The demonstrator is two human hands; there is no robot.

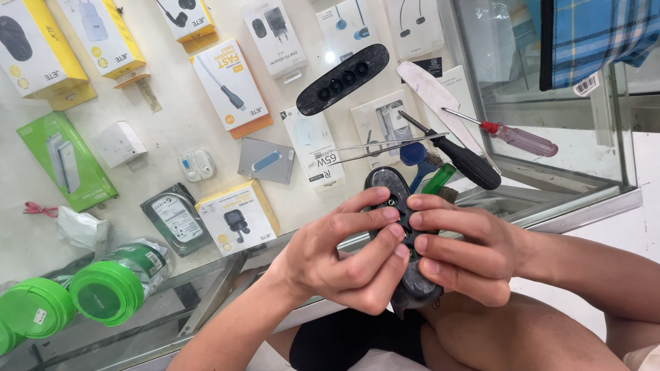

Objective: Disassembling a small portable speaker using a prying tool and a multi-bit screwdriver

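While both hands meet at the lower centre of the frame, they close around one dark oval casing [399, 206] held upright between them over the person's lap, just in front of the glass surface [570, 206]. The left hand [344, 257] wraps it from the left, its grip curled tight, fingertips [392, 214] pressed onto the front face; the right hand [467, 251] mirrors it from the right, fingers bent and pressed together against the same face, so the two sets of fingertips nearly touch. Only the casing's rounded top — black, scuffed, with a small hole — and its worn grey lower end show; the middle is hidden by fingers. Above, on the surface, lie a black-handled screwdriver [457, 154], a red-and-clear screwdriver [512, 136], metal tweezers [385, 148], a green lighter [438, 178] and a separate black oval panel with round openings [342, 79] near the upper centre. Boxed chargers and cables lie under the glass — green lids [106, 292] sit at lower left.
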